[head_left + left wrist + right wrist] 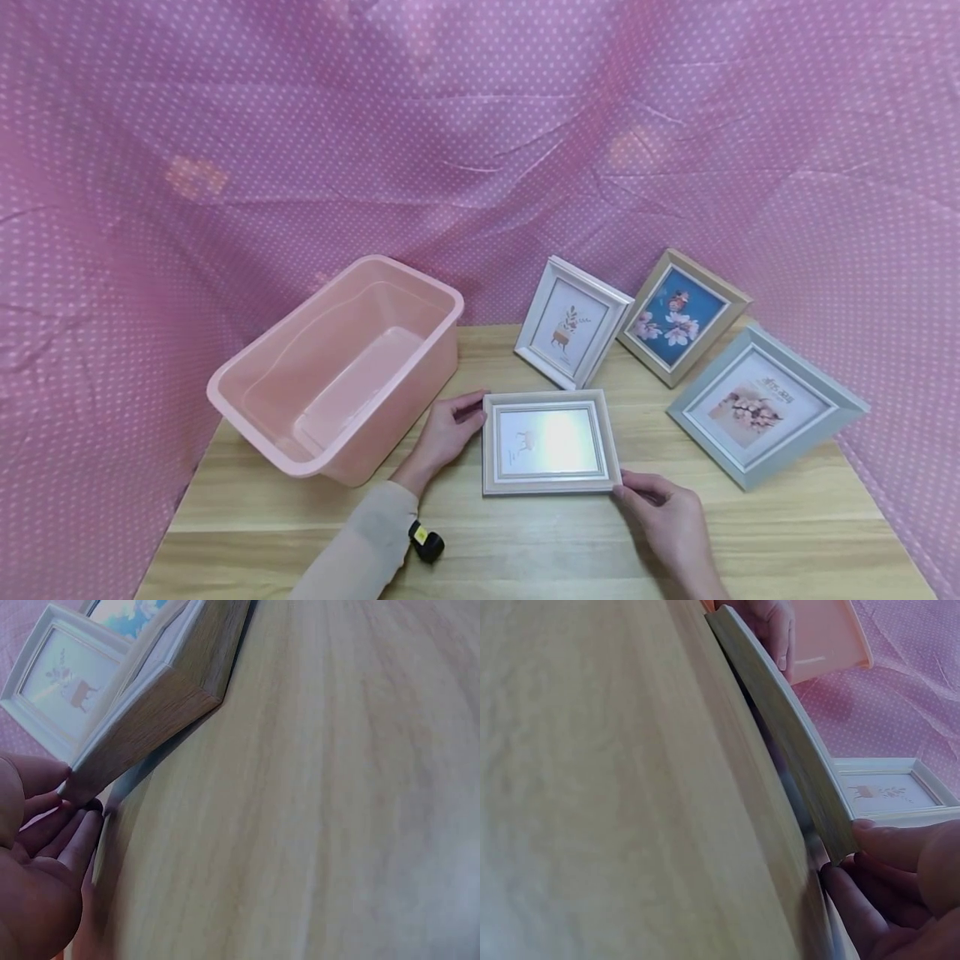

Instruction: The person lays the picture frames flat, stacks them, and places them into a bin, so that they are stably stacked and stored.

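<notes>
A cream picture frame (551, 442) is held face up, low over the wooden table, with glare across its glass. My left hand (446, 429) pinches its far left corner, thumb on top and fingers beneath, as the left wrist view shows on the frame's wood-grained edge (142, 724). At the near right corner my right hand (667, 517) pinches it the same way. A dark gap shows under the frame's side (795, 742) in the right wrist view, so that side is off the table. The underside is hidden.
Left of the frame stands a pink plastic tub (367, 392), nothing visible inside. Behind and to the right stand a white picture frame (570, 325), a tan one with a blue flower picture (678, 321) and a pale green one (761, 408). Pink dotted cloth (480, 150) hangs around the table (525, 550).
</notes>
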The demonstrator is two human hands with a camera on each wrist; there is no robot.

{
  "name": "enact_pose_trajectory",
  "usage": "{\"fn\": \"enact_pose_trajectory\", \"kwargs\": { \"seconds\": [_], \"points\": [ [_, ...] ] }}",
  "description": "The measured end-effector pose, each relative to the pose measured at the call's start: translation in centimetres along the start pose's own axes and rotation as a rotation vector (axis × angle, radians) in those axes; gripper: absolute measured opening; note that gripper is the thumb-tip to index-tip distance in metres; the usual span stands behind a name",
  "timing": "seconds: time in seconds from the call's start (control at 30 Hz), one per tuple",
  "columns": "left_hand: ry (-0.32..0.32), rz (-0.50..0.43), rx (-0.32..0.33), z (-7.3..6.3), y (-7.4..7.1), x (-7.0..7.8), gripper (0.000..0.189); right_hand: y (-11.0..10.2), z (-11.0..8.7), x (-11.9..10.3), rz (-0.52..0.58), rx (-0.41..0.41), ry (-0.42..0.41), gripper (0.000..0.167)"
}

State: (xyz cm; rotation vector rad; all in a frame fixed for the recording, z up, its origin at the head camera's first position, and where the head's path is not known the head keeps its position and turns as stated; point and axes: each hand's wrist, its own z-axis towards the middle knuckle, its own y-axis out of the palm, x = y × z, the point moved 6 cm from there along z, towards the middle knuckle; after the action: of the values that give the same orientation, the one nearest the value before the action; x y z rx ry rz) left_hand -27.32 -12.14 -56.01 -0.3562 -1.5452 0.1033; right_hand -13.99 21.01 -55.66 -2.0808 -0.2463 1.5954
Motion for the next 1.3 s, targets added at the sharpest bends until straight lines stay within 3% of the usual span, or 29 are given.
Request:
{"fn": "enact_pose_trajectory", "kwargs": {
  "seconds": [0.43, 0.9, 1.3],
  "points": [
    [-0.012, -0.031, -0.011, 0.00, 0.15, -0.25, 0.040, 0.17, -0.07, -0.15, -0.090, 0.007, -0.017, 0.019],
    [-0.021, 0.062, -0.018, -0.21, 0.28, -0.32, 0.040, 0.12, -0.07, -0.30, -0.099, 0.021, -0.051, 0.019],
    [-0.012, 0.144, 0.024, -0.41, 0.13, 0.11, 0.040, 0.07, -0.14, -0.47, -0.084, 0.009, -0.082, 0.023]
  ]
}}
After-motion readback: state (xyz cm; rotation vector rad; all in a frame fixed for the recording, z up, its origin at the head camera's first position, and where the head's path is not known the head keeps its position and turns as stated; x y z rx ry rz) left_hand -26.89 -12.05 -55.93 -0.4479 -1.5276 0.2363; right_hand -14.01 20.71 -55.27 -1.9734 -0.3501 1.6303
